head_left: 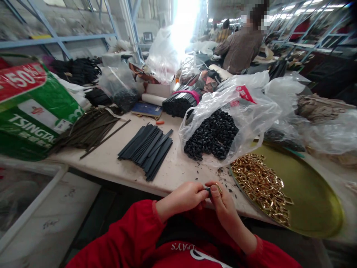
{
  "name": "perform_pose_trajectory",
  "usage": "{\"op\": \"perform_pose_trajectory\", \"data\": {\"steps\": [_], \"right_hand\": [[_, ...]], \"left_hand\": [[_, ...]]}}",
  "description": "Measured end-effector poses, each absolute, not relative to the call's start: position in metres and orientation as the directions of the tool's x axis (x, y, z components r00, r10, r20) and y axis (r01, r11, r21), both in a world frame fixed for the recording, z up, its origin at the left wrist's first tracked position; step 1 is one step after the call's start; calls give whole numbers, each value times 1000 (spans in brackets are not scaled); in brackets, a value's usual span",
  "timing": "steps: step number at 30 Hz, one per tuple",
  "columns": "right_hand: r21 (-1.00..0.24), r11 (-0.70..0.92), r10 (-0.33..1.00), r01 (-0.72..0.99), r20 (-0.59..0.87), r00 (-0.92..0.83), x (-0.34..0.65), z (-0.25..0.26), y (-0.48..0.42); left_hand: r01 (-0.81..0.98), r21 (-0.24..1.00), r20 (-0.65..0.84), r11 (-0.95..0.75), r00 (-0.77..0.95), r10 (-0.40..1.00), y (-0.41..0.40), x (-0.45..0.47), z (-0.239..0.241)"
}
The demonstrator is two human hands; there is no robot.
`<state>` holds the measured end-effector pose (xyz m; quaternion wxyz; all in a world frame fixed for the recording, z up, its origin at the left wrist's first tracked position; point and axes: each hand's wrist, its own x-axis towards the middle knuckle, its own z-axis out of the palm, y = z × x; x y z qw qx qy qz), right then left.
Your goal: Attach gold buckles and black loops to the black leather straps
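Close together at the table's front edge, both my hands are closed with their fingertips nearly meeting. A gold metal buckle [219,188] sits between the thumb and fingers of my right hand [224,204]. My left hand [186,197] pinches a short dark strip [208,190] whose end reaches the right fingers; most of it is hidden. Dark flat strips [147,149] lie in a pile ahead and to the left. Small black loops [213,136] fill an open clear plastic bag [251,108] beyond my hands. Many gold buckles [259,182] are heaped on a round gold tray [315,201] to the right.
A pale table [103,163] carries brown strips [92,128], a blue notebook [146,109] and a banded black bundle [181,100]. At left stands a green and red bag [30,111]. Black scraps lie near my hands. Another person [242,44] is farther back.
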<state>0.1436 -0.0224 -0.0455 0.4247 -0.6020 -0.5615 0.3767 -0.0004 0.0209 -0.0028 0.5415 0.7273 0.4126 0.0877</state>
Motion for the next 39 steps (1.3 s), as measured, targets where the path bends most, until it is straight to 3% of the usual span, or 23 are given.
{"op": "perform_pose_trajectory", "data": {"steps": [2,4,8,10,14,19,23,27,30,33,35,39], "right_hand": [[-880,36,995,474,78,70,151,-53,-5],[-761,86,985,643,164,62,160,-61,13],[-538,128,957,833,286,37,170,-78,32],[-526,132,948,840,314,48,171,-82,31],[-590,159,934,791,350,73,176,-76,29],[-597,192,925,779,374,59,186,-55,53],[-495,254,947,831,300,-111,177,-49,81],[-321,254,964,912,165,-210,159,-53,100],[-285,241,969,928,121,-214,155,-55,103],[-402,217,976,889,111,-188,161,-53,101],[-574,119,993,810,75,-93,166,-51,96],[-916,-133,989,378,-146,-5,174,-44,79]], "left_hand": [[597,750,-194,-286,612,767,37,-5,-1],[716,598,-97,-360,510,855,57,-19,2],[974,143,4,-177,179,984,102,-58,1],[992,68,5,-104,104,995,117,-71,-4],[995,48,-2,-82,83,997,127,-76,-17],[996,53,57,-70,67,996,121,-70,-16],[969,141,108,-205,190,976,103,-59,-3],[789,546,17,-282,326,945,81,-41,1],[561,824,-156,-79,359,920,69,-30,-6],[357,883,-427,304,345,836,60,-25,-10],[240,851,-524,467,343,779,54,-23,-8],[123,803,-583,583,370,724,45,-20,-1]]}}
